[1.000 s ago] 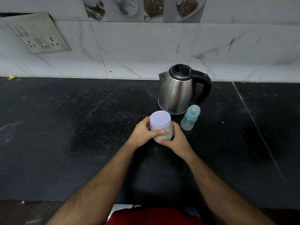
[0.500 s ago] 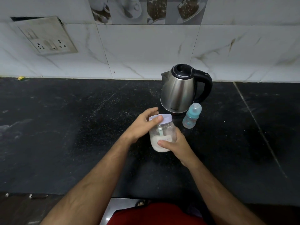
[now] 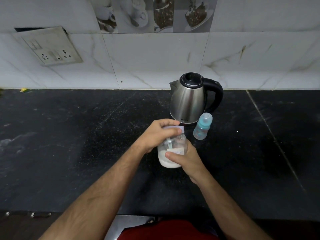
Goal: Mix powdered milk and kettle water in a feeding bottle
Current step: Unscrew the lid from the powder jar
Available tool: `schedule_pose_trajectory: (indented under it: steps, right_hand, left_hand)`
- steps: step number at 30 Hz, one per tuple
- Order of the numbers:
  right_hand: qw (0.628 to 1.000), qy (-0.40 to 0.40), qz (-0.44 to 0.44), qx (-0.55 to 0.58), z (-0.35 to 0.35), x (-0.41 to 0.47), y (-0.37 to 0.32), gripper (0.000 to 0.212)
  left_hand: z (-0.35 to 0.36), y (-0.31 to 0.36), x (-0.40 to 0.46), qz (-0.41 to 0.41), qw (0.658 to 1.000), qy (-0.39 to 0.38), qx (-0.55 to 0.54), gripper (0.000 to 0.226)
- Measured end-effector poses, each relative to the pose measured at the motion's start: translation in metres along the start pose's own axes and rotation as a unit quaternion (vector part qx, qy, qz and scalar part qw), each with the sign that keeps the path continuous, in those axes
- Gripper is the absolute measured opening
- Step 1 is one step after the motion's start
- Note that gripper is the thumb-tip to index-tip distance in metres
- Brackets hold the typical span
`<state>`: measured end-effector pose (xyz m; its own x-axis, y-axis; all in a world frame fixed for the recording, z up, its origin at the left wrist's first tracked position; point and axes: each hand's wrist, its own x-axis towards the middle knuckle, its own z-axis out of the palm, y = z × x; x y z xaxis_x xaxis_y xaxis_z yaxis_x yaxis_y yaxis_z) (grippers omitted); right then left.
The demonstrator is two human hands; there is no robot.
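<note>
A clear jar with white milk powder at its bottom and a small scoop inside stands on the black counter. My right hand wraps around the jar's lower body. My left hand grips the jar's pale lilac lid from above. Behind and to the right stands a small feeding bottle with a teal collar and a clear cap on it. A steel kettle with a black lid and handle stands just behind the bottle, near the wall.
The black stone counter stretches left and right of the jar. A white marble-tiled wall rises behind it, with a socket plate at the upper left. A seam in the counter runs diagonally on the right.
My left hand has shifted from the jar's side up onto its lid. My right hand has slid lower on the jar's body, so the powder and scoop show.
</note>
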<state>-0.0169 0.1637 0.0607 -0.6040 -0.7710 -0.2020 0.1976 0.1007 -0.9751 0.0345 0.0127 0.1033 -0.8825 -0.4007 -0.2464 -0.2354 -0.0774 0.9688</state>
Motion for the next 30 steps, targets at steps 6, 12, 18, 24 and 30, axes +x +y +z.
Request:
schedule_pose_trajectory:
  steps: [6, 12, 18, 24, 30]
  right_hand:
    - [0.995, 0.058, -0.03, -0.078, 0.006, -0.001, -0.003, 0.065]
    - [0.966, 0.13, -0.049, -0.219, 0.012, 0.005, -0.003, 0.085]
    - [0.986, 0.049, -0.044, -0.155, 0.008, 0.014, -0.009, 0.071]
    - [0.991, 0.021, -0.02, -0.128, -0.001, 0.018, -0.006, 0.06]
    - [0.992, 0.037, 0.001, -0.118, -0.015, 0.021, -0.001, 0.075]
  left_hand:
    - [0.004, 0.007, -0.003, 0.024, 0.998, 0.031, 0.041, 0.033]
    - [0.016, 0.0, -0.002, 0.028, 0.986, 0.147, 0.074, 0.033]
    - [0.007, 0.014, -0.001, 0.022, 0.988, 0.13, 0.076, 0.023]
    - [-0.003, 0.007, -0.008, 0.01, 0.991, 0.101, 0.093, 0.1]
    - [-0.017, -0.007, -0.017, -0.018, 0.997, 0.071, 0.0, 0.066]
